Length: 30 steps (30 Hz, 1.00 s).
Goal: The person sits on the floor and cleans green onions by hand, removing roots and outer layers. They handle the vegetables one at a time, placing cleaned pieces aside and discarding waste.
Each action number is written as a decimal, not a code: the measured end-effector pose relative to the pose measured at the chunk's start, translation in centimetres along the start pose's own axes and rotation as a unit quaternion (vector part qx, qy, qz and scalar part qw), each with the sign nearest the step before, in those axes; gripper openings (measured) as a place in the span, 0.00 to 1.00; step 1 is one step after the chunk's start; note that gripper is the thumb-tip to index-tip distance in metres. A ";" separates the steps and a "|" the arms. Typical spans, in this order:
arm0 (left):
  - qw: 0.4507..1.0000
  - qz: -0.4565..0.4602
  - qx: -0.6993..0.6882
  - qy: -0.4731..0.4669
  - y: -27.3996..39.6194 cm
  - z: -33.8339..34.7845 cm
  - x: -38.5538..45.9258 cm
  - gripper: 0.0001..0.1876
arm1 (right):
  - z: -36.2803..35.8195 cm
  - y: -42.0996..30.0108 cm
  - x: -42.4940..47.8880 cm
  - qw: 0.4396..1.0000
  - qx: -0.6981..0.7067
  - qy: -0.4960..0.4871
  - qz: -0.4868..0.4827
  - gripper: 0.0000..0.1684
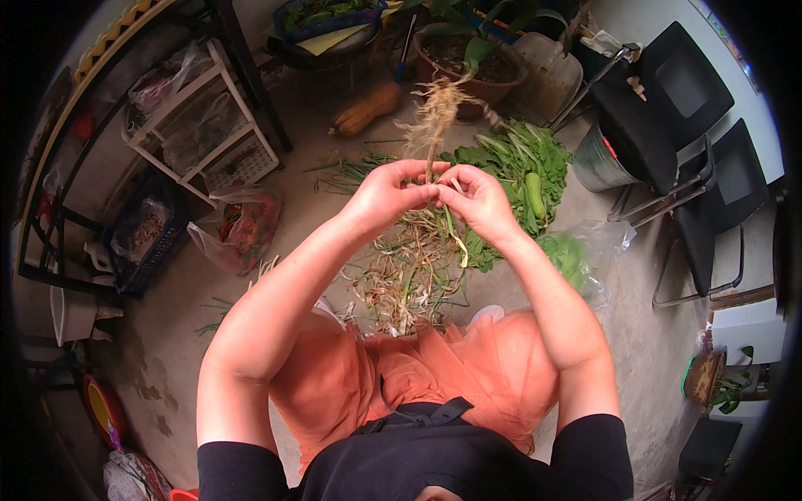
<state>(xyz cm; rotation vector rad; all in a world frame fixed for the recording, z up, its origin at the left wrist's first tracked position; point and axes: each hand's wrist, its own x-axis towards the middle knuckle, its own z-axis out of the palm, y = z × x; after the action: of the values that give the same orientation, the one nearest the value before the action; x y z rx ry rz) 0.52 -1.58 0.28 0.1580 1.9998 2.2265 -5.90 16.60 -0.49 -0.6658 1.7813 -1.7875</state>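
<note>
A green onion (431, 156) is held upside down above the floor, its tan tangle of dry roots (442, 103) uppermost. My left hand (406, 183) grips its stalk between thumb and fingers. Close beside it, my right hand (477, 195) pinches at the same stalk, and a short pale strip (456, 185) shows between its fingers. Limp green and yellowed leaves (460, 241) hang below the hands. Beneath lies a heap of stripped dry onion skins and leaves (407, 275). More green onions (354, 175) lie behind my left hand, partly hidden by it.
Leafy greens (501, 153) with a pale green cucumber-like vegetable (534, 195) lie to the right, near a plastic bag of greens (573, 257). An orange squash (366, 109) and potted plant (470, 59) stand behind. A bag of peppers (247, 219) sits left; black chairs (651, 119) stand right.
</note>
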 end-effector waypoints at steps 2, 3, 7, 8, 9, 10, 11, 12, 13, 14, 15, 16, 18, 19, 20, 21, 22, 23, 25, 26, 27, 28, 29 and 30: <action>1.000 0.023 0.015 0.002 -0.6 0.1 0.3 0.20 | 0.1 0.9 0.6 0.997 0.002 0.017 -0.071 0.04; 0.999 0.034 0.022 0.003 -0.7 0.2 0.4 0.20 | 0.2 1.1 0.8 0.994 0.004 0.024 -0.106 0.04; 0.994 -0.002 0.099 0.038 -0.7 0.0 0.3 0.19 | -0.2 0.6 0.7 0.984 -0.083 0.067 -0.141 0.03; 0.996 -0.012 0.083 0.034 -0.7 0.0 0.3 0.18 | -0.7 0.4 0.7 0.983 -0.105 0.073 -0.135 0.03; 0.997 -0.021 0.067 0.031 -0.7 0.1 0.4 0.17 | -1.1 0.2 0.6 0.980 -0.128 0.079 -0.130 0.03; 0.998 -0.030 0.050 0.027 -0.7 0.1 0.4 0.16 | -0.9 0.3 0.8 0.972 -0.119 0.107 -0.170 0.03; 0.998 -0.040 0.041 0.018 -0.7 0.1 0.5 0.16 | -1.0 0.2 0.8 0.969 -0.124 0.121 -0.175 0.04; 0.998 -0.049 0.031 0.009 -0.5 0.1 0.4 0.15 | -1.3 0.2 0.9 0.966 -0.129 0.133 -0.181 0.04; 0.998 -0.058 0.021 0.001 -0.4 0.0 0.4 0.14 | -1.4 0.0 1.0 0.962 -0.133 0.146 -0.187 0.04; 0.997 -0.080 0.004 -0.005 -0.5 0.0 0.3 0.14 | -1.7 -0.4 1.1 0.958 -0.128 0.164 -0.197 0.03; 0.995 -0.101 -0.013 -0.012 -0.6 -0.1 0.3 0.13 | -2.2 -0.9 1.1 0.953 -0.123 0.182 -0.209 0.03; 0.992 -0.122 -0.030 -0.019 -0.7 -0.1 0.3 0.13 | -3.1 -0.9 1.3 0.949 -0.114 0.191 -0.225 0.03; 0.991 -0.121 -0.046 -0.028 -0.6 0.0 0.2 0.13 | -4.2 -0.8 1.4 0.952 -0.067 0.212 -0.212 0.04; 0.991 -0.121 -0.054 -0.032 -0.5 0.0 0.2 0.13 | -4.4 -0.8 1.2 0.955 -0.054 0.215 -0.195 0.04; 0.990 -0.124 -0.056 -0.037 -0.5 0.0 0.2 0.14 | -4.5 -0.8 1.0 0.959 -0.041 0.217 -0.178 0.04; 0.989 -0.127 -0.059 -0.043 -0.4 0.0 0.2 0.14 | -4.8 -0.8 1.0 0.964 -0.033 0.212 -0.158 0.06; 0.988 -0.129 -0.062 -0.049 -0.3 0.0 0.2 0.14 | -5.0 -0.8 0.9 0.969 -0.025 0.206 -0.138 0.09; 0.988 -0.135 -0.062 -0.047 -0.3 0.0 0.3 0.14 | -5.2 -0.9 0.7 0.981 -0.023 0.168 -0.095 0.12; 0.986 -0.147 -0.064 -0.038 -0.5 -0.1 0.1 0.14 | -4.4 -2.4 0.2 0.996 -0.016 0.087 -0.008 0.18; 0.986 -0.146 -0.068 -0.036 -0.6 -0.3 0.0 0.14 | -3.2 -3.2 0.0 0.997 -0.017 0.075 -0.002 0.26; 0.986 -0.145 -0.073 -0.038 -0.6 -0.3 -0.1 0.14 | -2.8 -3.1 -0.2 0.999 -0.004 0.052 0.002 0.27; 0.986 -0.144 -0.078 -0.039 -0.6 -0.3 -0.1 0.14 | -2.6 -3.0 -0.2 1.000 0.009 0.029 0.006 0.27; 0.983 -0.152 -0.094 -0.047 -0.6 -0.3 -0.2 0.14 | -2.5 -2.9 -0.3 1.000 0.022 0.006 0.010 0.28; 0.979 -0.160 -0.110 -0.054 -0.4 -0.3 -0.3 0.14 | -2.7 -2.7 -0.2 0.996 0.081 -0.031 0.016 0.26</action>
<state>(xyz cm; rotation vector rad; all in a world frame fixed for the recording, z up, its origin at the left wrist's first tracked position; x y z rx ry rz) 0.74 -1.89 -0.10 -0.0630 1.5801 2.1577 -7.61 18.71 2.18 -0.6167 1.5768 -1.8454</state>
